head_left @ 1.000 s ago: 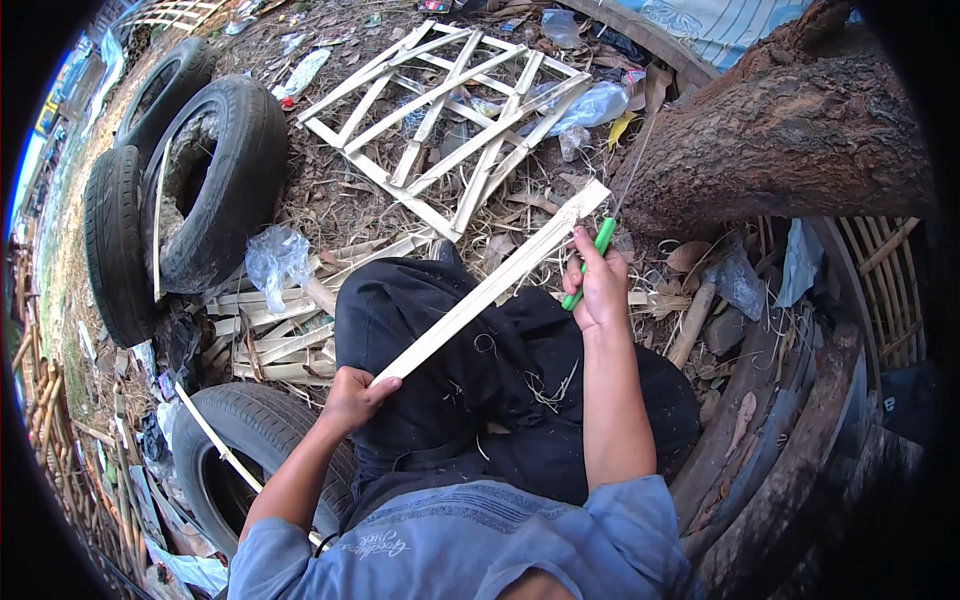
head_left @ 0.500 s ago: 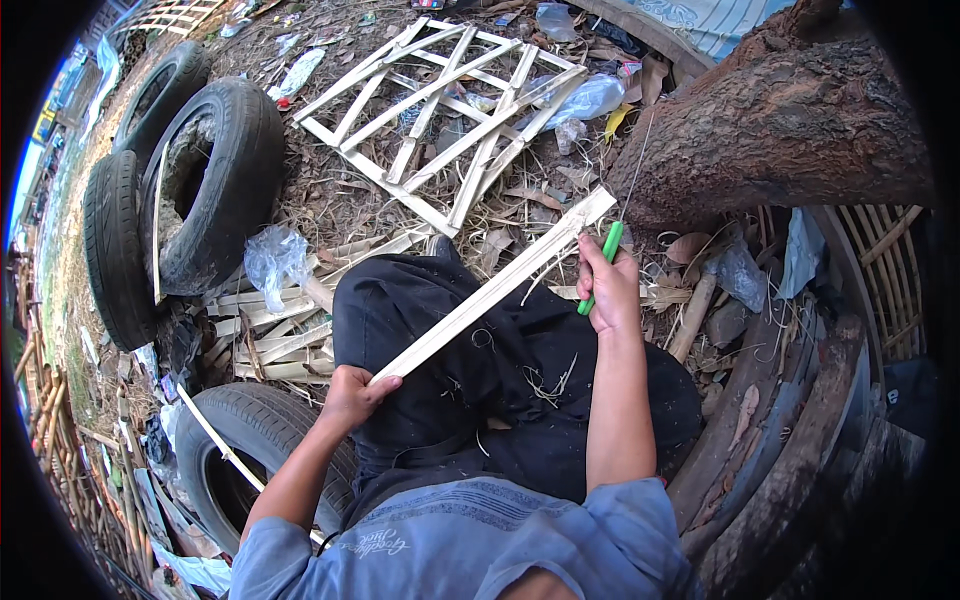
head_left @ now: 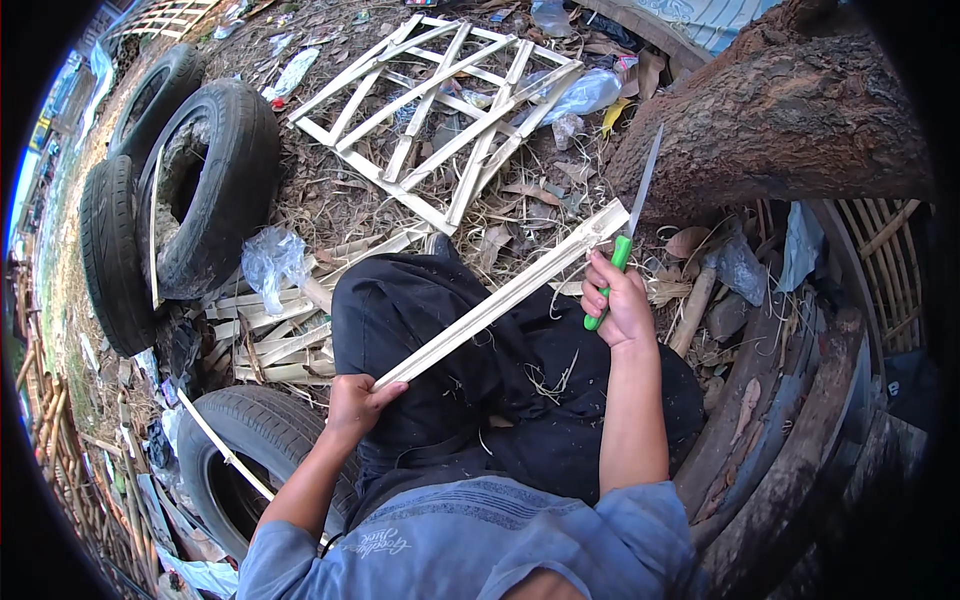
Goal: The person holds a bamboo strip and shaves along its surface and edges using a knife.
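A pale bamboo strip (head_left: 500, 297) slants up to the right across my dark trousers. My left hand (head_left: 362, 404) grips its lower end by my knee. In my right hand (head_left: 620, 295) is a knife (head_left: 649, 180) with a green handle, its narrow blade pointing up and slightly right. The handle lies close beside the strip's upper end, where the wood looks rough; whether they touch I cannot tell. Thin shavings (head_left: 553, 385) lie on my lap. Beyond my knees a lattice of pale strips (head_left: 430, 110) rests on the ground.
Several old tyres (head_left: 225, 190) stand and lie at the left. Cut strips (head_left: 285, 350) are piled beside my left knee, near a clear plastic bag (head_left: 275, 262). A thick tree trunk (head_left: 780, 125) fills the far right, with wooden planks (head_left: 790, 440) below it.
My right hand has moved a little right and down, and the knife blade has turned so its flat side shows. The strip's upper end has shifted slightly right.
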The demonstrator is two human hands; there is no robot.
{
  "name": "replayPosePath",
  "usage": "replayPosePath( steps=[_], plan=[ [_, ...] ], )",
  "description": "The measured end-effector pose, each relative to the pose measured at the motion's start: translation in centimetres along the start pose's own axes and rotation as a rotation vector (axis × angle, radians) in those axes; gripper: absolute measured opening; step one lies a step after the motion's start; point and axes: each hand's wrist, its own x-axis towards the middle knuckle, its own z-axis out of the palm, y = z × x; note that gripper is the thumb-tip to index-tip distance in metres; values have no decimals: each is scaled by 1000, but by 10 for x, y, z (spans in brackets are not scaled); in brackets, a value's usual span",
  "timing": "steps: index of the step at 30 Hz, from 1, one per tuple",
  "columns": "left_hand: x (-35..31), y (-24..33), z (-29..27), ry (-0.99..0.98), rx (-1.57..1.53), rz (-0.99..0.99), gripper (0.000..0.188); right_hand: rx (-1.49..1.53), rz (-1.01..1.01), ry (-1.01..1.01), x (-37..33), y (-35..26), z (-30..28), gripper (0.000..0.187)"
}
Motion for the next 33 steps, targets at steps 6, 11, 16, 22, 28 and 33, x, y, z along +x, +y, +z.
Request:
replayPosePath(
  steps=[6,11,16,22,28,33],
  plan=[
    [-6,-6,8,134,104,139,60,71,-29,15,-3,10,11,12],
    [-11,-14,16,221,65,223,53,383,-145,-6,-13,21,44,20],
    [-13,-16,20,266,38,281,54,636,11,-313,-21,10,54,19],
    [-16,-22,22,302,-54,362,55,687,148,-476,-43,-3,47,16],
    [-17,-24,21,281,-31,403,55,376,-96,-293,-57,-4,40,13],
    [-16,-29,24,286,-31,396,54,43,-435,28,-60,1,51,13]
  ],
)
